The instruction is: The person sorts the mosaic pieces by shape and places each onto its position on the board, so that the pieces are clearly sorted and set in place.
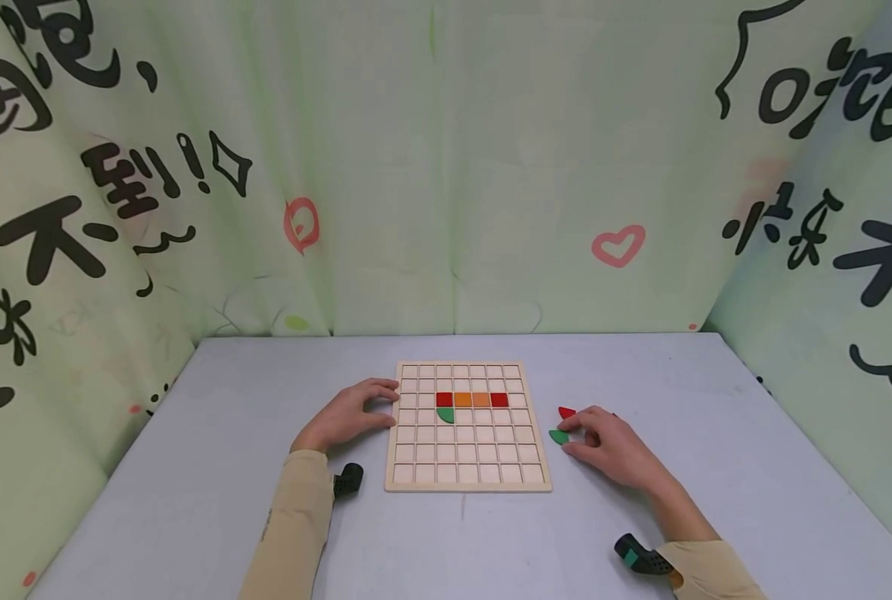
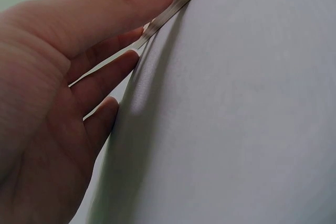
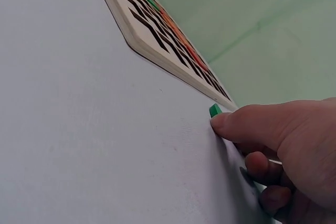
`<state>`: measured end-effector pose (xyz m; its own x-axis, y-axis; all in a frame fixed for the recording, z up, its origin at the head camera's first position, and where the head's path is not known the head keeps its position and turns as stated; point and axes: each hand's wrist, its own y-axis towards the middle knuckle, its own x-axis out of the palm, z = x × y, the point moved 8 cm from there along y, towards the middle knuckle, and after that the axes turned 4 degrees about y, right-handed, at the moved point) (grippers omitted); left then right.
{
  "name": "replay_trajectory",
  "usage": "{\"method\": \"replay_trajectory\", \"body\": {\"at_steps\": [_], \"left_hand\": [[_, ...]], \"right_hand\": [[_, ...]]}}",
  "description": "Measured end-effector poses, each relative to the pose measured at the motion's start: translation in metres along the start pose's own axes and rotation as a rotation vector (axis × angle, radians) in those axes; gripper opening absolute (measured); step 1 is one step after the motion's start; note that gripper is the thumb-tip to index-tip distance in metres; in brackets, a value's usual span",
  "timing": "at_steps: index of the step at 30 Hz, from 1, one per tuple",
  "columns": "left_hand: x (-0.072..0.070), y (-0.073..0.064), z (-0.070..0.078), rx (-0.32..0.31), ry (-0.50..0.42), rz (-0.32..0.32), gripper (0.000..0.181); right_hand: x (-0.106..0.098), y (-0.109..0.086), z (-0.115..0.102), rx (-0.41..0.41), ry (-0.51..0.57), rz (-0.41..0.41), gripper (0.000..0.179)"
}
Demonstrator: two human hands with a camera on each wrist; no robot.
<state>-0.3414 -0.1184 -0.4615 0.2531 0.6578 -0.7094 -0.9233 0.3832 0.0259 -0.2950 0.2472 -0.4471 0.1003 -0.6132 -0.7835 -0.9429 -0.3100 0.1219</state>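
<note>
A wooden grid board (image 1: 425,477) lies flat on the table. Across one of its rows sit a red square (image 1: 444,400), two orange squares (image 1: 472,400) and another red square (image 1: 499,400). Below the left red square is a green quarter-round tile (image 1: 446,414). My left hand (image 1: 352,412) touches the board's left edge with thumb and fingertips, fingers loosely extended. Right of the board, my right hand (image 1: 611,446) pinches a second green quarter-round tile (image 1: 558,437) between thumb and fingers. A red tile (image 1: 566,412) lies by its fingertips, partly hidden.
The white table (image 1: 266,367) extends round the board. A pale green printed curtain (image 1: 453,167) hangs behind it and on both sides. Dark wrist devices (image 1: 348,480) are on both arms.
</note>
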Motion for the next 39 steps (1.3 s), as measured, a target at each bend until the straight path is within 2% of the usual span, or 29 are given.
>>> {"method": "replay_trajectory", "body": {"at_steps": [9, 19, 26, 39], "left_hand": [[0.000, 0.000, -0.002, -0.016, -0.006, 0.000, 0.038], [0.000, 0.001, -0.002, -0.015, 0.007, -0.003, 0.039], [0.001, 0.001, -0.002, -0.013, 0.004, -0.001, 0.038], [0.001, 0.001, -0.002, -0.007, -0.002, -0.008, 0.038]], "right_hand": [[0.000, 0.001, -0.005, -0.015, 0.050, 0.042, 0.023], [0.002, 0.003, 0.001, 0.116, 0.181, 0.082, 0.032], [0.007, 0.004, 0.003, 0.168, 0.257, 0.089, 0.034], [0.015, 0.020, -0.020, 0.179, 0.272, 0.103, 0.036]]}}
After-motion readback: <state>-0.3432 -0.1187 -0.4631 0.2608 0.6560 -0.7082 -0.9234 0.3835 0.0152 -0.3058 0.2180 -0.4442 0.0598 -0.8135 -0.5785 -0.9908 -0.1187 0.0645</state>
